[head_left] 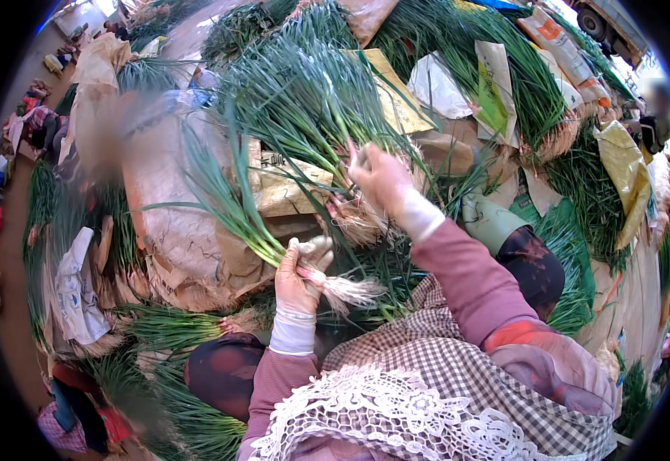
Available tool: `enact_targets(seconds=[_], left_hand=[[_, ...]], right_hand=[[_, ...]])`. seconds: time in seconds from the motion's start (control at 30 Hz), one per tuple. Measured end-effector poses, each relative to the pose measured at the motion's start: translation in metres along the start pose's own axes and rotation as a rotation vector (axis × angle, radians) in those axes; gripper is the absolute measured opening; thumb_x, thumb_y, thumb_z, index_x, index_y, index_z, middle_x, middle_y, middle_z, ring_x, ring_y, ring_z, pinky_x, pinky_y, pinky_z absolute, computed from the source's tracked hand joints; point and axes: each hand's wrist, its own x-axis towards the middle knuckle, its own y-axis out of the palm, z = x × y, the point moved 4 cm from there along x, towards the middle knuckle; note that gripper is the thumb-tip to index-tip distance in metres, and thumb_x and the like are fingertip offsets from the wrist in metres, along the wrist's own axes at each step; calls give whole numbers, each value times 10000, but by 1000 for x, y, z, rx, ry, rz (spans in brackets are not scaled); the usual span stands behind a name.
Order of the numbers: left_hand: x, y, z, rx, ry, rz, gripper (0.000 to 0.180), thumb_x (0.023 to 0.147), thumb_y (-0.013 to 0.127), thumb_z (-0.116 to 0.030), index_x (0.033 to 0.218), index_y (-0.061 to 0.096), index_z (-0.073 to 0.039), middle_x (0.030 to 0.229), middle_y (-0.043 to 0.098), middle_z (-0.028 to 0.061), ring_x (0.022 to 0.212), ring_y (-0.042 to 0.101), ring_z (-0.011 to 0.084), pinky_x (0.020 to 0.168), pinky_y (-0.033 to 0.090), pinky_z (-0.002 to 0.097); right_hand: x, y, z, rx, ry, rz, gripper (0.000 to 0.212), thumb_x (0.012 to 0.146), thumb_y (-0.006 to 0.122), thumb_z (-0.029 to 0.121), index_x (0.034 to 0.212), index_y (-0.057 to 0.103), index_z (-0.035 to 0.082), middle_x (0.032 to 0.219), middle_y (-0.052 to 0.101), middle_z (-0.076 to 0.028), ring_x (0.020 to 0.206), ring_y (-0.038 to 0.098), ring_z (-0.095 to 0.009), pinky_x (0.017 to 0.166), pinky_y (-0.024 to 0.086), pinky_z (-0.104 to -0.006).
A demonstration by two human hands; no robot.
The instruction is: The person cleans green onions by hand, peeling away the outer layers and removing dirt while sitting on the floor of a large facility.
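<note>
Right hand [385,184], some fingers hidden, pinching a pinkish stalk [352,144] at the near edge of a large green-onion pile [296,88], left hand [301,280] closed around a long-leaved green bunch [252,232] with stringy white roots [350,291], nearside of that pile

Head-worn left fisheye, facing down; left hand [298,280], right hand [385,180] near.

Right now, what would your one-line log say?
left hand: holds onion bunch, roots rightward | right hand: pinches stalk at onion pile | nearby: sack
</note>
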Motion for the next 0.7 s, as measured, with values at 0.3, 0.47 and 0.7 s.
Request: enact_targets(seconds=[0.3, 0.47, 0.7], left_hand=[[4, -17, 23, -70, -95, 41, 268, 848, 458, -322, 875, 537, -68, 705, 519, 44, 661, 504, 185, 644, 422, 350], [-5, -1, 20, 0, -194, 179, 311, 849, 451, -244, 1036, 499, 0, 542, 375, -5, 535, 382, 136, 541, 331, 271], [-20, 23, -14, 50, 78, 233, 255, 841, 453, -229, 955, 527, -14, 562, 401, 13, 531, 423, 148, 526, 381, 290]], right_hand=[[-11, -22, -56, -150, 72, -280, 345, 758, 561, 336, 928, 544, 36, 908, 583, -130, 853, 556, -268, 739, 435, -350], [67, 4, -96, -372, 190, 34, 463, 764, 526, 412, 998, 515, 13, 959, 564, -174, 858, 555, -245, 716, 431, -312], [2, -27, 22, 507, -392, 191, 246, 810, 527, 205, 1007, 558, 63, 873, 582, -55, 842, 541, -156, 785, 419, -265]])
